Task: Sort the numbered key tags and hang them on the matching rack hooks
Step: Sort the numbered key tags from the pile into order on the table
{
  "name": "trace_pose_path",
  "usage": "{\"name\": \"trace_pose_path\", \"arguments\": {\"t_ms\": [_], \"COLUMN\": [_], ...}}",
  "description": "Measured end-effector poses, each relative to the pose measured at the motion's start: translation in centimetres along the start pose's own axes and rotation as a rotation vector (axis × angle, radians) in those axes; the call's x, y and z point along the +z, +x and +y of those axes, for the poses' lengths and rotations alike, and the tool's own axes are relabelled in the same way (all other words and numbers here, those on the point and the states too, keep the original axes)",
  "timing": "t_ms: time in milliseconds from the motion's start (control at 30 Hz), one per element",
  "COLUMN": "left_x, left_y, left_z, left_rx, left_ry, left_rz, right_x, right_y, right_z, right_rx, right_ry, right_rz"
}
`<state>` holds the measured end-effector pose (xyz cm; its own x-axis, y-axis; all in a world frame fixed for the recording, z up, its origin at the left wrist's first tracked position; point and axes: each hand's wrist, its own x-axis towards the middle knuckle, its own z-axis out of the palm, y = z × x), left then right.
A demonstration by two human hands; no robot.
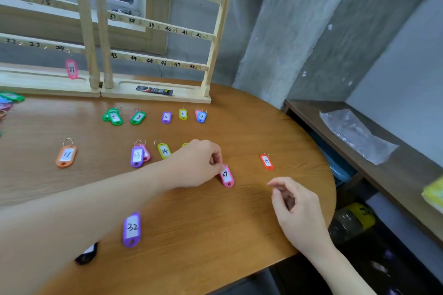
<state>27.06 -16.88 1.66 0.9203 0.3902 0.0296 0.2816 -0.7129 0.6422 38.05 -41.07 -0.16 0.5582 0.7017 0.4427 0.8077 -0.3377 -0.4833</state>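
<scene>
My left hand (197, 163) reaches across the wooden table (215, 227) and pinches the ring end of a pink tag marked 27 (227, 176), which lies flat. My right hand (296, 208) hovers to its right, fingers loosely curled, holding nothing. A red tag 29 (266, 161) lies beyond it. Several tags sit in rows: 2 (115, 117), 3 (137, 117), 5 (166, 117), 6 (183, 114), 7 (201, 116), 11 (66, 155), 13 (137, 156), 14 (164, 150). A purple 32 (131, 229) lies near me. The numbered rack (163, 24) stands at the back.
A pink tag 37 (72, 69) hangs on the left rack under hook 24. A dark packet (154, 90) lies in the rack base. More tags (9, 100) pile at the left edge. A dark tag (86, 252) peeks under my left forearm. A shelf with a plastic bag (354, 134) runs along the right.
</scene>
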Motion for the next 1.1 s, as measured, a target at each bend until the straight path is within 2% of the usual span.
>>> {"name": "trace_pose_path", "arguments": {"t_ms": [200,600,900,1100], "left_x": [0.9,-0.2,-8.9,-14.4], "left_y": [2.2,2.3,-4.1,-13.7], "left_z": [1.9,2.7,-4.7,-13.5], "left_rx": [0.026,0.084,-0.01,-0.16], "left_ry": [0.09,0.176,0.124,0.099], "left_rz": [-0.009,-0.014,0.264,0.52], "right_x": [0.0,0.0,4.3,8.9], "right_y": [-0.3,0.3,5.7,10.1], "right_z": [-0.2,0.0,-5.4,-13.8], "right_rx": [-0.045,0.014,0.036,-0.08], "right_ry": [-0.104,-0.01,0.176,0.269], "right_rz": [-0.048,-0.037,-0.099,-0.201]}}
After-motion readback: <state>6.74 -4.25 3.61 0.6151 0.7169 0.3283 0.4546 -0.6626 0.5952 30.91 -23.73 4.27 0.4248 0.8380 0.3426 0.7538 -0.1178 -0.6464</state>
